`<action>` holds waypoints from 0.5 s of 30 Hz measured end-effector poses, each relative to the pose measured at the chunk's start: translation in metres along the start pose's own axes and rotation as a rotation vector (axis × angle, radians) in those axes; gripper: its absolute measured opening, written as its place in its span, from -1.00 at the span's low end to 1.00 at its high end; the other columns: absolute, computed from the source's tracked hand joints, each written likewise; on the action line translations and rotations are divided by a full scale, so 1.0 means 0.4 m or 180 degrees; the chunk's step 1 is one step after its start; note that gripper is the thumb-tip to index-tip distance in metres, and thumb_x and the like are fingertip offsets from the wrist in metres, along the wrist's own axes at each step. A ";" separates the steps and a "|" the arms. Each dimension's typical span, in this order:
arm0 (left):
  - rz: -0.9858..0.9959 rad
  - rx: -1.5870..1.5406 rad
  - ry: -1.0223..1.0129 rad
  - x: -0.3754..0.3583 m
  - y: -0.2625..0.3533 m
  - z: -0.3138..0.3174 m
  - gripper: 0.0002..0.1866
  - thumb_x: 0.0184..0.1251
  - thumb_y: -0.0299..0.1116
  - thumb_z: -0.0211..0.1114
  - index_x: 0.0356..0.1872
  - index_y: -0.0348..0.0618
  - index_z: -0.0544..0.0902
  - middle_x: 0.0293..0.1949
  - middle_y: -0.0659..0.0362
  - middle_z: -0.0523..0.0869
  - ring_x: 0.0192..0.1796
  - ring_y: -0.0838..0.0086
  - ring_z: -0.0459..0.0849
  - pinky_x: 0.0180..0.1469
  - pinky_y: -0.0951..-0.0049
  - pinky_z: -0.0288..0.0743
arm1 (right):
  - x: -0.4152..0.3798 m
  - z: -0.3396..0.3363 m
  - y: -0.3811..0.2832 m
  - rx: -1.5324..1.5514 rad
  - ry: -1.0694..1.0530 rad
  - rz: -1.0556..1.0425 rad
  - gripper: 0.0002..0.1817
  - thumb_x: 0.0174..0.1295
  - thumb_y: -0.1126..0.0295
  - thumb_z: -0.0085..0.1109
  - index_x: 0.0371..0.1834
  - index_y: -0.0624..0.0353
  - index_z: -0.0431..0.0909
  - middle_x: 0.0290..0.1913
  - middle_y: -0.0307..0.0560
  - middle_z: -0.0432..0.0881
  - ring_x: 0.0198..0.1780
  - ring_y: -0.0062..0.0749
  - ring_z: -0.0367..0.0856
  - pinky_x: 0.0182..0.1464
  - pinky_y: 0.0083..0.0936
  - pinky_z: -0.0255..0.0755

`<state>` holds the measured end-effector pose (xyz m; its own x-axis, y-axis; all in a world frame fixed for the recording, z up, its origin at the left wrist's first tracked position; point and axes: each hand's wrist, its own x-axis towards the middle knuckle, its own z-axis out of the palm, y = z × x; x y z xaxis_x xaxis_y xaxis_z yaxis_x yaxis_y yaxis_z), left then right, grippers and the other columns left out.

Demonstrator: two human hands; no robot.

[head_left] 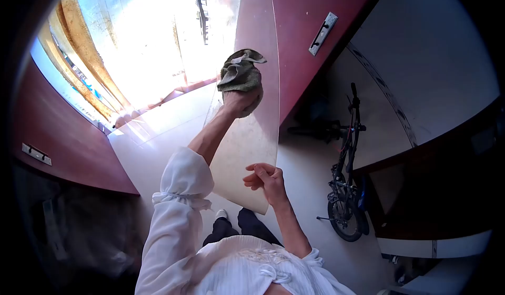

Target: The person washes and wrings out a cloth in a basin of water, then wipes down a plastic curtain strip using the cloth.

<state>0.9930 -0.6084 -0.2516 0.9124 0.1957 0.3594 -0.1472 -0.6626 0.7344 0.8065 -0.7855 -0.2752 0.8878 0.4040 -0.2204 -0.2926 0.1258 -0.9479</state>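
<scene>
A folded grey-green cloth [239, 74] is in my left hand [243, 101], at the end of my outstretched left arm. The cloth lies over a tall, pale, see-through panel [244, 153] with a thin edge; whether it touches the surface is hard to tell. Lower down, my right hand [267, 182] is in front of the same panel near its right edge. Its fingers are loosely bent and a little apart, with nothing seen in them.
Red door leaves stand at the left [68, 132] and right [300, 26], each with a metal handle plate. Bright light fills the doorway beside a tan curtain [87, 37]. A black bicycle [344, 190] stands at the right by a white wall [436, 58]. My feet are on the pale floor.
</scene>
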 end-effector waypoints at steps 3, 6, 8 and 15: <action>0.0174 -0.0518 -0.0932 -0.144 0.093 -0.036 -0.63 0.24 -0.03 0.14 -0.17 -0.13 0.54 -0.22 0.05 0.60 -0.13 0.25 0.56 -0.06 0.25 0.45 | 0.024 -0.040 0.017 0.0477 0.0320 -0.0073 -0.74 0.29 0.30 0.07 -0.18 0.29 0.60 -0.44 -0.08 0.69 -0.50 -0.45 0.67 -0.47 -0.70 0.50; 0.0629 -0.1098 -0.1788 -0.419 0.043 -0.015 -0.50 0.16 -0.19 0.23 0.13 -0.12 0.42 0.07 -0.05 0.48 0.16 0.05 0.38 0.29 0.17 0.17 | 0.049 -0.102 0.058 0.0259 0.0355 -0.0107 -0.78 0.23 0.44 0.10 -0.10 0.28 0.57 -0.26 -0.12 0.67 -0.30 -0.48 0.66 -0.36 -0.65 0.54; 0.1452 -0.0846 -0.1577 -0.506 0.068 -0.073 -0.51 0.15 -0.20 0.24 0.13 -0.08 0.43 0.07 -0.03 0.48 0.15 0.07 0.39 0.28 0.13 0.19 | 0.035 -0.097 0.081 0.0003 0.0347 -0.0283 -0.77 0.18 0.57 0.08 -0.09 0.27 0.57 -0.17 -0.19 0.65 -0.16 -0.55 0.59 -0.14 -0.59 0.48; 0.1354 0.0141 -0.0442 -0.334 0.075 -0.109 -0.59 -0.01 -0.07 0.28 -0.16 -0.07 0.58 -0.13 0.07 0.60 -0.07 0.19 0.54 0.03 0.20 0.37 | 0.038 -0.027 0.027 -0.0349 -0.0320 0.0138 -0.72 0.24 0.47 0.06 0.01 0.28 0.51 -0.30 -0.11 0.69 -0.35 -0.55 0.65 -0.26 -0.66 0.51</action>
<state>0.8500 -0.6228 -0.2524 0.8173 -0.1978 0.5413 -0.5067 -0.6940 0.5115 0.8205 -0.7878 -0.2913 0.8335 0.4963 -0.2429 -0.2845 0.0086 -0.9586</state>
